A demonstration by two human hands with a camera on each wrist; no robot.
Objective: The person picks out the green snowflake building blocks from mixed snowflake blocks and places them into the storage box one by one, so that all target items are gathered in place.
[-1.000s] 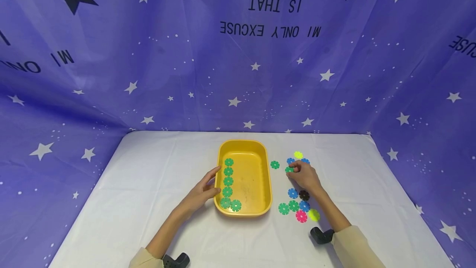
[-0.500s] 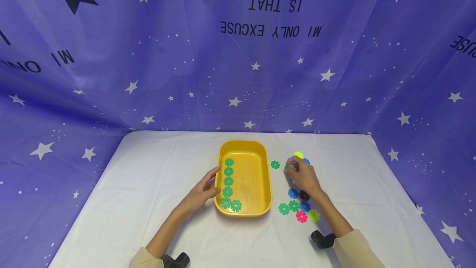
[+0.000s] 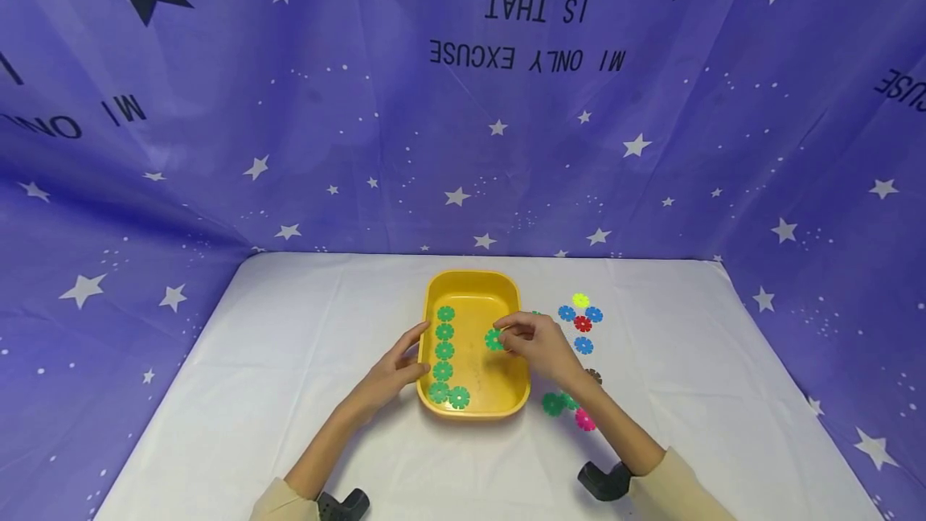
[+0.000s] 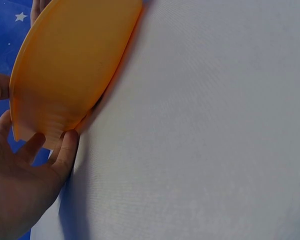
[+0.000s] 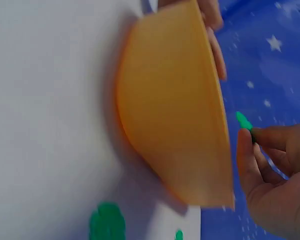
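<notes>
My right hand [image 3: 546, 348] pinches a green snowflake disc [image 3: 493, 339] between thumb and fingertips, over the right part of a yellow plastic tray [image 3: 473, 416]. In the right wrist view the pinched green disc [image 5: 244, 120] shows edge-on, above the rim. My left hand [image 3: 391, 372] holds the tray's left wall; in the left wrist view its fingers [image 4: 67, 150] bend against the wall and over the rim. Inside the tray, several green snowflake discs [image 3: 444, 350] form a column along the left side, with another green disc [image 3: 459, 398] beside the lowest one.
Right of the tray lie a yellow disc [image 3: 580, 300], a red disc [image 3: 583, 324], several blue discs [image 3: 583, 346], green discs [image 3: 553, 404] and a pink disc [image 3: 585, 420], some partly hidden by the right arm. A purple star-print cloth [image 3: 463, 143] rises behind the white tabletop [image 3: 325, 304].
My right hand has picked up a green disc from the group at right and carried it left over the tray, uncovering a red and a blue disc. The left hand stays put.
</notes>
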